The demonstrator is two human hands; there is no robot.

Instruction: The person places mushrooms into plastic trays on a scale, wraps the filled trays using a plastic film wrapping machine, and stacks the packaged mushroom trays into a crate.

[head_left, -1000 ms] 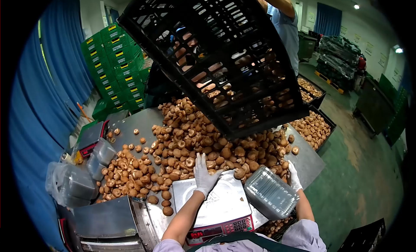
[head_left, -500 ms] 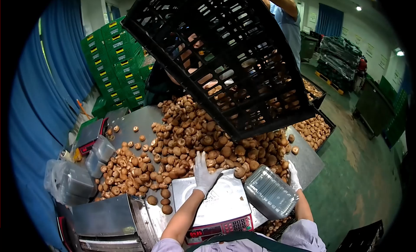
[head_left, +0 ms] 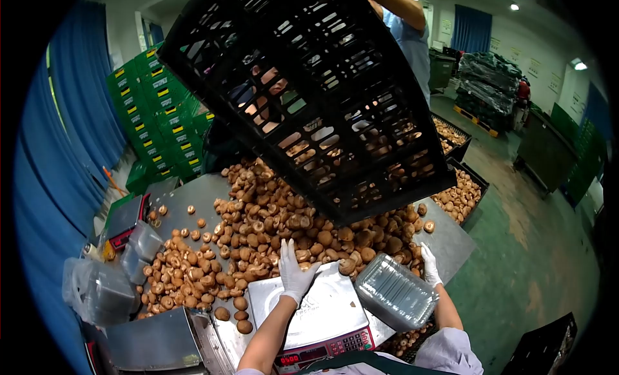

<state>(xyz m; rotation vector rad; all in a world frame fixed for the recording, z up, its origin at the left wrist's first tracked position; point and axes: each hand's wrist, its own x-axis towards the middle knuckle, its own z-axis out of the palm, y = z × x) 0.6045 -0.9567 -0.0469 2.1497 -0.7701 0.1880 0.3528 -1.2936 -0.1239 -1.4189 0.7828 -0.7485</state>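
I see the left hand's white-gloved fingers (head_left: 288,256) straight, the thumb spread wide and nothing gripped; the left hand (head_left: 294,278) reaches over the far edge of a flat, silvery-white weighing scale (head_left: 322,310), its fingertips up against a large heap of round brown mushrooms (head_left: 258,236). The white-gloved right hand (head_left: 429,267) is at the heap's right edge, fingers extended and loosely together, with no grasp that I can make out. Between my two hands, a clear, ribbed plastic tray stack (head_left: 396,292) lies tilted, overlapping the scale's right side. The mushrooms spread across a grey metal surface (head_left: 448,236), loose ones trailing left toward more clear plastic containers (head_left: 106,294). Above the heap I have a black slotted plastic crate (head_left: 396,200), tipped, mushrooms showing through its openings, and another person's bare forearm (head_left: 403,6) at its upper right. Farther out, I get stacked green plastic crates (head_left: 151,114) beside a long blue curtain (head_left: 74,136) on the left, and dark crates filled with mushrooms on the right.
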